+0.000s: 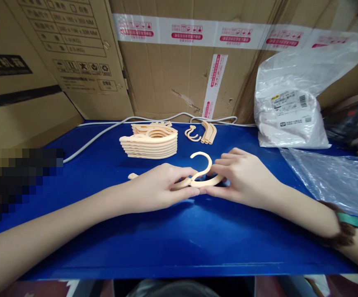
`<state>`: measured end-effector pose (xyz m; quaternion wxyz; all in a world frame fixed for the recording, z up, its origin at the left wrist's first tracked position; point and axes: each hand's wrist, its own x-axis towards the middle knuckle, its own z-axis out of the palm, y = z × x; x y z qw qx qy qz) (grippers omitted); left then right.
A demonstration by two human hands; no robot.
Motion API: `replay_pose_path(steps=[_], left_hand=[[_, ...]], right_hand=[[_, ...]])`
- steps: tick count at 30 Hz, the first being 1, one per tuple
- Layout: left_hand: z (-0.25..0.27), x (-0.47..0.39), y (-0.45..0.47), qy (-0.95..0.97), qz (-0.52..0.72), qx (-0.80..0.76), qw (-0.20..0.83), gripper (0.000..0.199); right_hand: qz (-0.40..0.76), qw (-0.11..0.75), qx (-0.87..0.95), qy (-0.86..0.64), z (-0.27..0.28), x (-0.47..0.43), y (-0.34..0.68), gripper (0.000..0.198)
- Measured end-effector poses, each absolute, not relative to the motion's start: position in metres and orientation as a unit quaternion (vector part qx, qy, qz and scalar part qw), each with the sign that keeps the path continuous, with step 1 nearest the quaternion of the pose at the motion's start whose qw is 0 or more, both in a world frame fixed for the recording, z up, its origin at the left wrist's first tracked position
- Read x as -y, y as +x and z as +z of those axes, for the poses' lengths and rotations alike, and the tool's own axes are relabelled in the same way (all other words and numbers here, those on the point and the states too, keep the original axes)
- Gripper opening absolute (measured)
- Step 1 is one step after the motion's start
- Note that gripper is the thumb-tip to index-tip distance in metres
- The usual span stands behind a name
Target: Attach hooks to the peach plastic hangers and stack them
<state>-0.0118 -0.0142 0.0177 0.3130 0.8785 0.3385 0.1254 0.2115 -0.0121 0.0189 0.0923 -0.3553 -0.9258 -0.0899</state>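
A cream plastic clothes hanger (206,180) with a curved hook is held between both hands, low over the blue table (172,239). My left hand (163,185) is closed round its left arm, thumb and fingertips near the joint below the hook. Gripping the right arm close to the same joint is my right hand (239,175). Part of each hanger arm is hidden by the hands. Behind my left hand stands a stack of cream hangers (149,144). Farther back lie loose cream hooks (192,134) and several short curved arm pieces (209,133).
Cardboard boxes (179,78) wall off the back and left. A white cable (101,134) runs along the table's rear. At the right are a filled white plastic bag (290,111) and a flat clear plastic sheet (336,181). The table's front edge (179,270) is near me.
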Motion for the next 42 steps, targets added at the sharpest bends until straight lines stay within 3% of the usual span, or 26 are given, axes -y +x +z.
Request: replay_pose_path(steps=[3, 12, 17, 21, 28, 36, 42], left_hand=[[0.015, 0.013, -0.014, 0.913, 0.102, -0.325, 0.226, 0.027], [0.014, 0.012, -0.015, 0.935, 0.065, -0.327, 0.125, 0.022], [0.013, 0.013, -0.016, 0.954, 0.052, -0.294, 0.002, 0.019], [0.011, 0.013, -0.018, 0.959, 0.037, -0.273, -0.063, 0.021], [0.011, 0.013, -0.018, 0.961, 0.041, -0.262, -0.072, 0.024], [0.012, 0.013, -0.018, 0.960, 0.069, -0.267, -0.055, 0.028], [0.010, 0.011, -0.021, 0.958, 0.085, -0.265, -0.064, 0.026]], right_hand=[[-0.127, 0.092, 0.917, -0.367, 0.019, 0.007, 0.214, 0.056], [-0.151, 0.143, 0.904, -0.373, 0.011, 0.004, 0.215, 0.076], [-0.141, 0.163, 0.908, -0.358, 0.006, 0.003, 0.215, 0.087], [-0.143, 0.169, 0.914, -0.339, 0.005, 0.003, 0.215, 0.084], [-0.171, 0.184, 0.916, -0.312, 0.007, 0.005, 0.214, 0.078], [-0.228, 0.215, 0.905, -0.288, 0.016, 0.018, 0.213, 0.043], [-0.143, 0.199, 0.933, -0.262, 0.013, 0.019, 0.211, 0.032]])
